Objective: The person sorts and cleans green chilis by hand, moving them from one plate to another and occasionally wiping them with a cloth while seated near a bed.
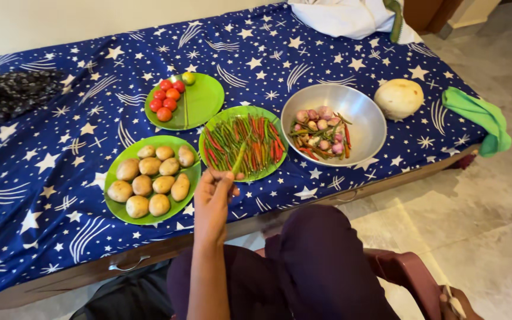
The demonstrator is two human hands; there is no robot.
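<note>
left grip point(216, 195) pinching green chilli point(239, 159) | right hand out of frame | bowl point(367, 127) contents jumbled

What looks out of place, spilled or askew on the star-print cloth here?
Little does. One green tomato sits among red tomatoes, and a green cloth hangs over the bed's right edge. The left hand holds a green chilli. Nothing spilled.

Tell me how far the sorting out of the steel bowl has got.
Looks done: potatoes fill one green plate, tomatoes sit on another. In hand: the left hand holds a green chilli over the heaped chilli plate. Left: the steel bowl holds small onions mixed with a few chillies; the pale round vegetable lies beside it.
</note>
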